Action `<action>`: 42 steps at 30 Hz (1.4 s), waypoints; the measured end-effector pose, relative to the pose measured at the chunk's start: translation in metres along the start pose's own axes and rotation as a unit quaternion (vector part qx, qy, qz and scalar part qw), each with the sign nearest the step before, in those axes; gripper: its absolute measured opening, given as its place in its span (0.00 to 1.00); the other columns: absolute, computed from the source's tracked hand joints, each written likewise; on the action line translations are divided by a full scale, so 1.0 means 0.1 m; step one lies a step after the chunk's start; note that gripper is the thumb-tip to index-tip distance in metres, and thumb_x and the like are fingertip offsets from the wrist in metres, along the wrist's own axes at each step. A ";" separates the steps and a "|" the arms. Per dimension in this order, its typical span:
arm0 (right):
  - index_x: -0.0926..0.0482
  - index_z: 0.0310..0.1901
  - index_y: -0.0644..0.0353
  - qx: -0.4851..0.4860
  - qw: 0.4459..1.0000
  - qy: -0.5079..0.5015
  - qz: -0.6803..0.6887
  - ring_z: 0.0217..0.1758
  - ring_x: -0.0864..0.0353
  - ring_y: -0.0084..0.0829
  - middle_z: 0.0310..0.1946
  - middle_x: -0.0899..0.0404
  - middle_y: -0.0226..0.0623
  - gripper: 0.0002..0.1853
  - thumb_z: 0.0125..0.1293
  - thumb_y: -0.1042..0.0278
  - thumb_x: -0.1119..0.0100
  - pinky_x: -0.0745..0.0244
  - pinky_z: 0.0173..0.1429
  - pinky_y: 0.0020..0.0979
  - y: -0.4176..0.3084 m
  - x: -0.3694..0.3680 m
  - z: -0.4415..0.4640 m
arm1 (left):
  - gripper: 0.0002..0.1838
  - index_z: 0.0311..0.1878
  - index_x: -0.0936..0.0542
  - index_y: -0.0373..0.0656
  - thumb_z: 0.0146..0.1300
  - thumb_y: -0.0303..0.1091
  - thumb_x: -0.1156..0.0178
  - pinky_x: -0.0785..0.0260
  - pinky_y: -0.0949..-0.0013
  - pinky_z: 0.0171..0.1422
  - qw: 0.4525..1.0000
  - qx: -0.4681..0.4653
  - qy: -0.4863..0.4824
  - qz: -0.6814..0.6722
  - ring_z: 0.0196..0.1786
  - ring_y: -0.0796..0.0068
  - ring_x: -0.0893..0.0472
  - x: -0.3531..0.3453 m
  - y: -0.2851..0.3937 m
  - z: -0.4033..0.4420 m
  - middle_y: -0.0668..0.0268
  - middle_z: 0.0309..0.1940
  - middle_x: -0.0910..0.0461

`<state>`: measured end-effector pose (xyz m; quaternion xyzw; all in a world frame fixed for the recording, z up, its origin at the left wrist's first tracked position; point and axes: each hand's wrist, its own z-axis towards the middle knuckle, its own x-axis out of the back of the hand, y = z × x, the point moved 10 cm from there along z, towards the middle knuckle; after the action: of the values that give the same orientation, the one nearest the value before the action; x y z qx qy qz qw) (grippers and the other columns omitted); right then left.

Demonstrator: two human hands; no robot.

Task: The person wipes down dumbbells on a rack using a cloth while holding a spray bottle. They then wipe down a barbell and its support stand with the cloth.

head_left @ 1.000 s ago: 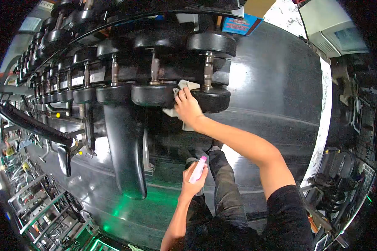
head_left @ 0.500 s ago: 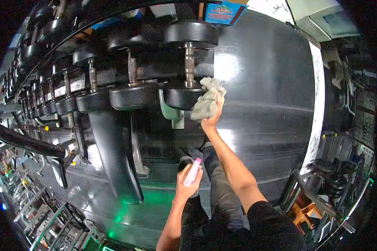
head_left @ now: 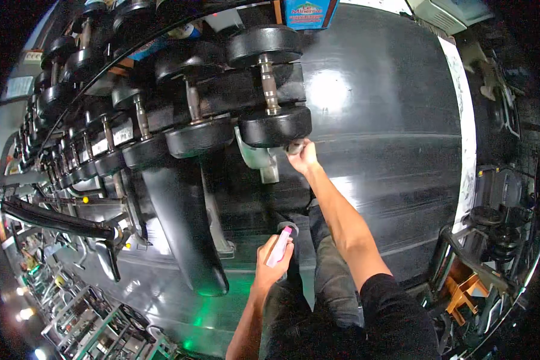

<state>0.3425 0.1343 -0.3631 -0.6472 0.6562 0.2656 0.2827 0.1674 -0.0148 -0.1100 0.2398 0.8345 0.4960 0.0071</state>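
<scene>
My right hand (head_left: 305, 158) is closed on a grey cloth (head_left: 294, 146), at the underside of the nearest dumbbell (head_left: 276, 127). Only a small part of the cloth shows; the dumbbell's black round head hides the rest. That dumbbell has a ridged metal handle and lies at the right end of the rack row. Lower down, in front of my legs, my left hand (head_left: 270, 267) is wrapped round a spray bottle (head_left: 279, 247) with a whitish-pink head and a bright pink tip. Most of the bottle's body is hidden by my fingers.
More black dumbbells (head_left: 199, 137) line the rack to the left, with another tier above. A padded black bench (head_left: 186, 228) stands below the row. A blue box (head_left: 306, 13) is at the top. Dark glossy flooring (head_left: 390, 90) spreads to the right, and a wooden stool (head_left: 465, 291) stands lower right.
My right hand has taken the cloth from the dumbbell's right side to beneath its near head, so less cloth shows. The view has shifted slightly. My left hand keeps the spray bottle.
</scene>
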 end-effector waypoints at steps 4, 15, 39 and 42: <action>0.23 0.49 0.55 0.018 0.984 0.124 0.126 0.51 0.21 0.33 0.47 0.19 0.35 0.13 0.71 0.62 0.55 0.27 0.63 0.39 0.11 -0.43 -0.21 | 0.06 0.42 0.19 0.38 0.63 0.27 0.36 0.29 0.73 0.36 1.000 0.008 -0.001 -0.002 0.30 0.82 0.20 0.09 0.02 -0.05 0.64 0.29 0.17; 0.24 0.51 0.61 -0.067 0.997 -0.011 0.026 0.55 0.20 0.38 0.51 0.19 0.39 0.15 0.75 0.61 0.56 0.26 0.66 0.41 0.30 -0.49 -1.28 | 0.05 0.43 0.22 0.38 0.65 0.24 0.39 0.33 0.77 0.24 0.994 -0.100 -0.017 0.039 0.21 0.85 0.25 0.17 0.25 0.00 0.68 0.28 0.20; 0.25 0.53 0.57 -0.004 0.998 0.001 0.058 0.53 0.21 0.40 0.49 0.19 0.39 0.16 0.73 0.57 0.55 0.27 0.63 0.48 0.66 -0.27 -0.44 | 0.04 0.43 0.24 0.37 0.66 0.22 0.41 0.31 0.77 0.26 0.992 -0.117 -0.047 0.019 0.22 0.83 0.25 0.48 0.43 0.13 0.65 0.30 0.20; 0.25 0.56 0.59 0.035 0.968 0.155 0.197 0.60 0.24 0.43 0.56 0.23 0.45 0.18 0.73 0.58 0.53 0.28 0.67 0.42 0.69 -0.32 -0.09 | 0.04 0.43 0.24 0.37 0.66 0.23 0.40 0.31 0.77 0.26 0.991 -0.124 -0.044 0.031 0.22 0.84 0.25 0.55 0.43 0.08 0.66 0.29 0.20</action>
<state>0.2738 0.1519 -0.3348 -0.5283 0.8153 0.1894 0.1426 0.1378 0.0306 -0.0662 0.2843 0.7577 0.5846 0.0576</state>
